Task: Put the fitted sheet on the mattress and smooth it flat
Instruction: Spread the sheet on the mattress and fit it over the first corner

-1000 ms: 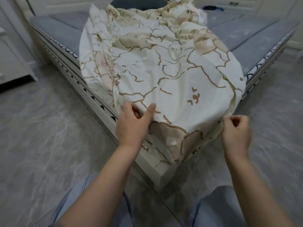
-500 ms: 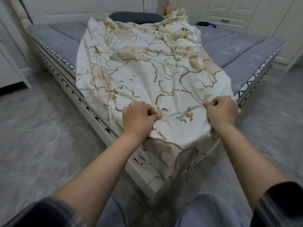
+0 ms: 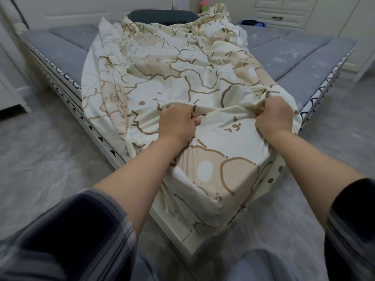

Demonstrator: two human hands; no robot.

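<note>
The cream fitted sheet with brown cartoon outlines lies bunched along the middle of the grey mattress. One sheet corner is pulled down over the near mattress corner and hangs over the white bed frame. My left hand grips a fold of the sheet on top of the corner. About a hand's width to the right, my right hand grips another bunched fold near the mattress edge. The far end of the sheet is crumpled against a dark pillow.
I stand at the bed's near corner on a grey marbled floor. Bare grey mattress shows on both sides of the sheet. White cabinets with drawers stand behind the bed at the right, and a white cupboard stands at the left.
Both hands moved up from the hanging sheet edge onto the top of the mattress corner and closed on folds. The sheet corner now sits lower and tighter over the corner.
</note>
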